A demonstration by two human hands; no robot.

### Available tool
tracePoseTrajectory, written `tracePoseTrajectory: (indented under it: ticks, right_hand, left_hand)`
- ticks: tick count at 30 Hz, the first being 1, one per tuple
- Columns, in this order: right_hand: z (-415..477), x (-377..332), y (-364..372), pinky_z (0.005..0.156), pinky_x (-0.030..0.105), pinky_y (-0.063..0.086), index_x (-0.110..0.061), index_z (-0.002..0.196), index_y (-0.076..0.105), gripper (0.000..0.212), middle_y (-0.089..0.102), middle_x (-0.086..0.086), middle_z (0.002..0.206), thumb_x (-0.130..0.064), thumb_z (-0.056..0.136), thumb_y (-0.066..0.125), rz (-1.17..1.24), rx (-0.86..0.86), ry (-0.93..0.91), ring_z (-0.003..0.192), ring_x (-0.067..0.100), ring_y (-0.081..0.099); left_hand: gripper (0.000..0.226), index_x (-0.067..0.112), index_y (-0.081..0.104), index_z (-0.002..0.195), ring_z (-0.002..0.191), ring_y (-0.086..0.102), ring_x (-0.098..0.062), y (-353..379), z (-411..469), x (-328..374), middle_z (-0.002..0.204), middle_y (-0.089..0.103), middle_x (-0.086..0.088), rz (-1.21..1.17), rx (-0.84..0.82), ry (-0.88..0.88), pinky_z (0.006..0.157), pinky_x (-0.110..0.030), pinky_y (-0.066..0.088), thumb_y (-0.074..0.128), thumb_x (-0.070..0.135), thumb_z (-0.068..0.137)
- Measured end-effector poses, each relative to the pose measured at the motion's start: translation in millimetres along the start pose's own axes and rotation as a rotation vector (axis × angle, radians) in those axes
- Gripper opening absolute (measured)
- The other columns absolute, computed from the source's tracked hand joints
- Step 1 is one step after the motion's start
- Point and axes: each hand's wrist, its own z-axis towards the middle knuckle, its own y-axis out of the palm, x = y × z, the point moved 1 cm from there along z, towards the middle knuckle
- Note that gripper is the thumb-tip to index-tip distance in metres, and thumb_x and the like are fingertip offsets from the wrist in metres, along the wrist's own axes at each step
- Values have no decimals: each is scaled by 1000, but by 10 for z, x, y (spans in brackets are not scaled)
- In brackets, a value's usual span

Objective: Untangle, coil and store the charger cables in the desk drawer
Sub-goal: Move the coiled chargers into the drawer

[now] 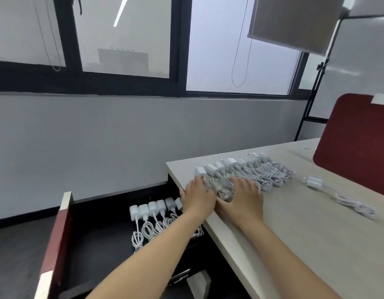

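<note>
Seemingly flat and gripping nothing, the left hand [198,196] and right hand [248,196] partly cover blurred coiled chargers [264,172] on the desk [316,238].

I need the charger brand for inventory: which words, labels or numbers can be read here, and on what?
None can be read.
Chargers on the desk: no print visible.
White tag on the red divider: too blurred.
Marks atop the building outside: too blurred.
</note>
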Motion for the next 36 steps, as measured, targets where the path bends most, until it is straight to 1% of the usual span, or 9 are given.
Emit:
tracePoseTrajectory:
  ticks: [4,13,16,19,22,26,28,31,36]
  right_hand:
    - [56,-17,50,104,37,33,-27,135,50,63,53,-3,134,-60,81,58,-22,71,-53,129,21,41]
    - [-8,-48,-42,99,33,41,-33,143,48,56,59,-2,135,-33,88,58,102,-20,-113,127,22,48]
    - [-118,-75,-113,95,32,47,-32,136,58,53,66,-3,128,-25,83,60,157,-11,-101,122,21,53]
    - [-212,-92,-151,98,29,45,-32,130,64,50,68,-6,126,-26,81,62,228,-33,-74,123,18,55]
    - [-315,-128,-192,96,23,46,-33,122,70,42,70,-11,121,-25,80,65,368,-71,-38,116,8,60]
    - [-496,-279,-204,93,22,50,-32,113,74,37,73,-15,109,-22,77,70,508,-125,-67,104,0,65]
    - [-570,-393,-186,87,18,50,-32,110,75,37,74,-16,104,-21,76,70,531,-158,-111,98,-2,66]
    - [-658,-639,-152,78,12,46,-31,115,74,45,74,-14,104,-13,74,66,547,-215,-166,94,-1,65]
    - [-768,-1137,15,84,18,48,-29,122,70,50,72,-12,110,-13,76,63,567,-271,-248,100,4,64]
  left_hand:
    - [49,29,41,141,141,33,-15,142,26,-44,140,53,10,19,81,13,122,-48,3,40,13,94]
    - [51,25,55,131,134,42,-13,98,-81,-78,130,59,8,-194,107,27,123,-40,1,38,0,90]
    - [50,15,29,146,141,29,-22,54,-136,-86,152,28,-3,-362,146,-63,114,-34,22,41,10,98]
    - [62,12,13,153,147,14,-26,26,-205,-74,161,7,-6,-490,146,-197,116,-40,20,45,27,102]
    - [58,7,31,147,140,29,-32,-28,-182,-169,153,25,-15,-636,147,-457,113,-44,28,43,39,101]
    - [61,5,54,129,96,59,-27,-148,-100,-385,119,58,-9,-895,8,-615,84,-36,51,37,51,92]
    - [43,8,57,123,83,58,-26,-245,-63,-448,105,61,-11,-1007,-23,-619,73,-33,50,37,35,96]
    - [29,2,54,115,86,59,-30,-473,-69,-515,99,59,-18,-1262,-45,-629,84,-44,51,35,19,101]
    - [29,7,52,101,74,55,-26,-865,-67,-947,87,56,-13,-1299,-16,-665,73,-36,49,36,31,105]
